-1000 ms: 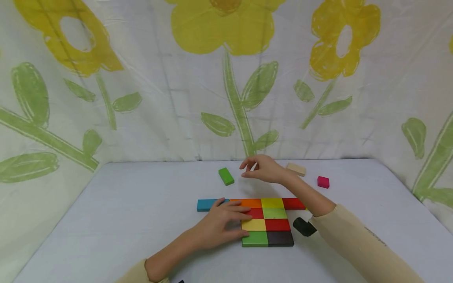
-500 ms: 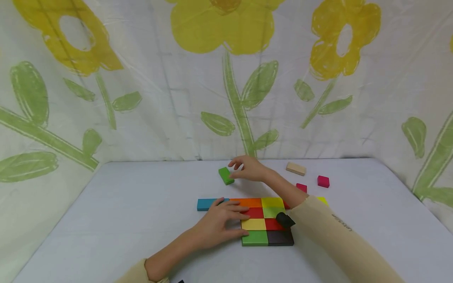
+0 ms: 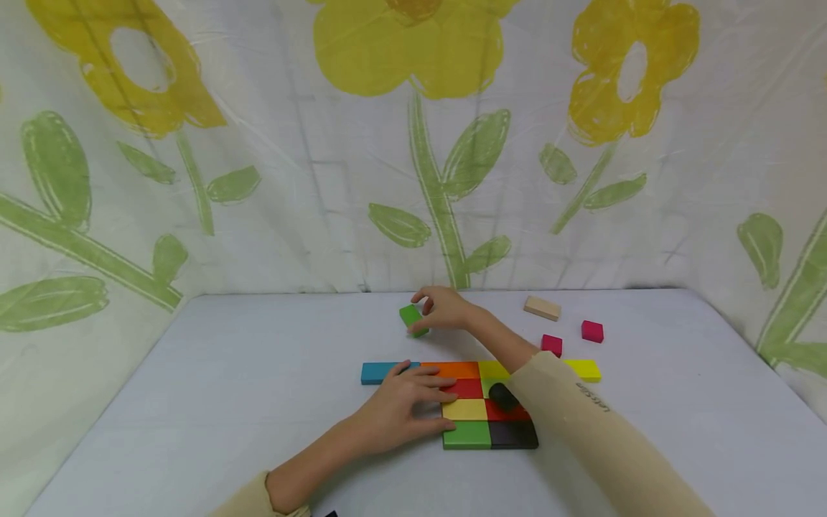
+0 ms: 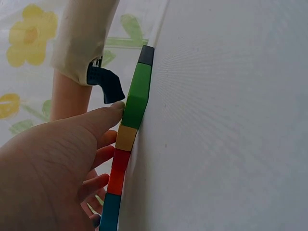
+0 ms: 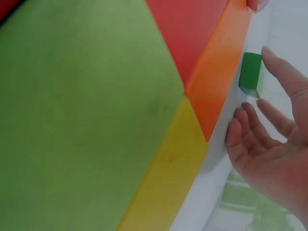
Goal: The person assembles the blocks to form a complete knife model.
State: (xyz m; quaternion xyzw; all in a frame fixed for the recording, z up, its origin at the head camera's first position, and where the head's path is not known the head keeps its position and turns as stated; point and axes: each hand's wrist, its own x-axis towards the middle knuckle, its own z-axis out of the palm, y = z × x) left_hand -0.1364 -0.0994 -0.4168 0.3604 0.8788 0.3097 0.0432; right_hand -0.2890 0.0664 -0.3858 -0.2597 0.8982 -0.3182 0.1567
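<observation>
In the head view, my left hand (image 3: 403, 409) rests against the left side of a flat layout of coloured blocks (image 3: 465, 409), fingers spread. Its thumb touches the green block (image 4: 137, 94) in the left wrist view, and other fingertips lie along the yellow, red and orange ones. Beyond the layout, my right hand (image 3: 446, 309) is at a loose green block (image 3: 412, 316). Thumb and index finger stand at its two ends in the right wrist view, the other fingers loosely bent; a firm pinch is not visible. The right forearm covers part of the layout.
A blue block (image 3: 377, 373) extends from the layout's far row at left, a yellow block (image 3: 584, 370) at right. Two small pink blocks (image 3: 591, 331) and a plain wooden block (image 3: 541, 308) lie at the back right. A flowered cloth (image 3: 291, 215) hangs behind the table.
My right hand has moved left to the loose green block, uncovering a pink block and the yellow end block. The left hand and the layout have stayed in place.
</observation>
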